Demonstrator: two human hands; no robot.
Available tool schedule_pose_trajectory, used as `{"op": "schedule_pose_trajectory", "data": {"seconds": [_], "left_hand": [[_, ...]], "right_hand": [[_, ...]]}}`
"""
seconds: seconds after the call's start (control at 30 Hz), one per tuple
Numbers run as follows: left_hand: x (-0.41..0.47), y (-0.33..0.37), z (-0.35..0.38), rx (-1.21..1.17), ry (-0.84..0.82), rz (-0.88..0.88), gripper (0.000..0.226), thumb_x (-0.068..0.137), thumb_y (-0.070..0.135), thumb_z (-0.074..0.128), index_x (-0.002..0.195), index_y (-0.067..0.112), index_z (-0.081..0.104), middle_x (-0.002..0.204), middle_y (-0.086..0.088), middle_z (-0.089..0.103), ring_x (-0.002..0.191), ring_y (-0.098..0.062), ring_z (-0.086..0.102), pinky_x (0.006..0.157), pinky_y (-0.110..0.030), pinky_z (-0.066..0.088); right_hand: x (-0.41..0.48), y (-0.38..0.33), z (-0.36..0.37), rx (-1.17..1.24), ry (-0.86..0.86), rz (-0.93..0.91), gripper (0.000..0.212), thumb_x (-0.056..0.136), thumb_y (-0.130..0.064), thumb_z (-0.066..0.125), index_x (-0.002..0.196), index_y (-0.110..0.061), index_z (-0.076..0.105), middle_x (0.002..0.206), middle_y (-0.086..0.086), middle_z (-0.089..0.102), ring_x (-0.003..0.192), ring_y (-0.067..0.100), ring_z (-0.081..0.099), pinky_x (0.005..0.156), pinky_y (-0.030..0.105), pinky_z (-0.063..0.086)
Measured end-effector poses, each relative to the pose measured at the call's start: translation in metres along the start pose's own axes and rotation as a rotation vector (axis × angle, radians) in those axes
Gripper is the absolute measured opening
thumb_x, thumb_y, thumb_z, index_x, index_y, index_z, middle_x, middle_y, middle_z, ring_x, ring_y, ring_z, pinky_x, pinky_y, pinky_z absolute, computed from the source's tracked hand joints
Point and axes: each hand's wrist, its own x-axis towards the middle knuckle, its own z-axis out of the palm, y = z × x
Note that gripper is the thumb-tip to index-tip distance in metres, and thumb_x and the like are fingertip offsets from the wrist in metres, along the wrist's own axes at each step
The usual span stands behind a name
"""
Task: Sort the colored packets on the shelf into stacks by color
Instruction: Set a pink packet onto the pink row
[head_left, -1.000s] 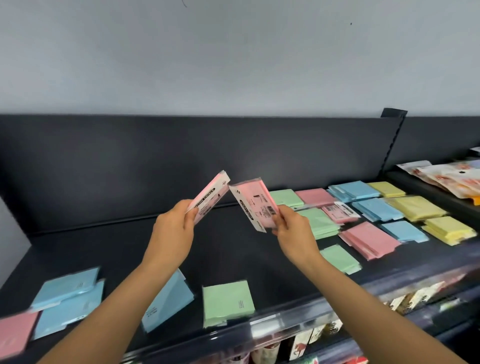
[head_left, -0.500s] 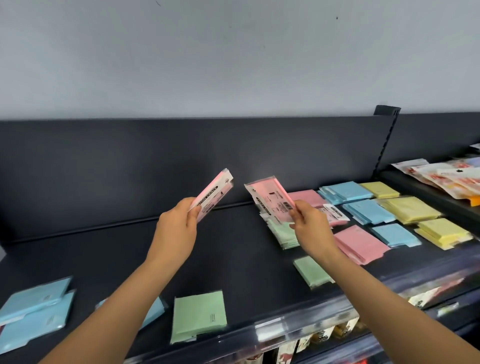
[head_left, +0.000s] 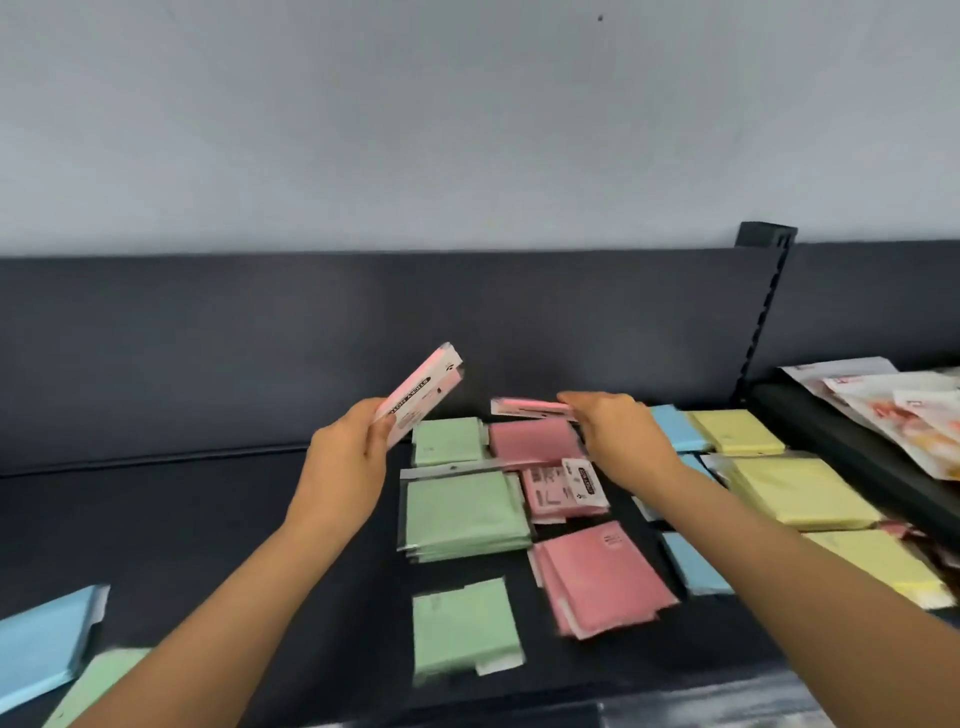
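Packet stacks (head_left: 465, 514) lie in rows on the shelf (head_left: 208, 519), loose packets (head_left: 47, 639) near left, bags (head_left: 893, 410) far right.

Visible body parts comprise the left hand (head_left: 345, 457) and the right hand (head_left: 618, 436), both bare, each continuing through a slender wrist into a bare left forearm (head_left: 208, 623) and right forearm (head_left: 805, 597); finer surface detail is blurred.

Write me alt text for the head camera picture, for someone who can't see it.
A person's left hand holds up a pink bundle while the right hand holds a single pink packet flat above the rear pink stack on a dark shelf. Green stacks, blue packets and yellow stacks lie around it.
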Motion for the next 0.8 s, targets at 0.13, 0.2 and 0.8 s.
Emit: {"op": "schedule_pose_trajectory", "data": {"seconds": [0.13, 0.2, 0.8], "left_hand": [[-0.002, 0.020, 0.019, 0.037, 0.075, -0.048, 0.029, 0.099, 0.020, 0.040, 0.122, 0.015, 0.057, 0.088, 0.003, 0.060, 0.061, -0.005, 0.051, 0.049, -0.014, 0.033], [-0.003, 0.027, 0.025, 0.064, 0.089, -0.058, 0.029, 0.098, 0.020, 0.040, 0.121, 0.015, 0.057, 0.087, 0.000, 0.062, 0.058, -0.005, 0.050, 0.048, -0.013, 0.032], [0.011, 0.068, 0.071, 0.185, -0.053, 0.137, 0.027, 0.099, 0.020, 0.040, 0.115, 0.018, 0.062, 0.083, -0.001, 0.062, 0.062, -0.011, 0.052, 0.056, -0.019, 0.041]], "right_hand": [[0.021, 0.028, 0.008, -0.031, -0.061, -0.140, 0.065, 0.079, 0.006, 0.047, 0.136, -0.026, 0.045, 0.137, 0.000, 0.054, 0.119, 0.025, 0.056, 0.095, 0.036, 0.048], [0.024, 0.032, 0.013, -0.065, -0.097, -0.218, 0.063, 0.079, 0.007, 0.047, 0.135, -0.022, 0.047, 0.136, 0.002, 0.054, 0.122, 0.025, 0.054, 0.096, 0.039, 0.047], [0.020, 0.056, -0.001, 0.374, -0.136, -0.077, 0.032, 0.100, -0.023, 0.040, 0.121, -0.010, 0.060, 0.124, 0.008, 0.060, 0.113, 0.024, 0.054, 0.098, 0.032, 0.041]]}}
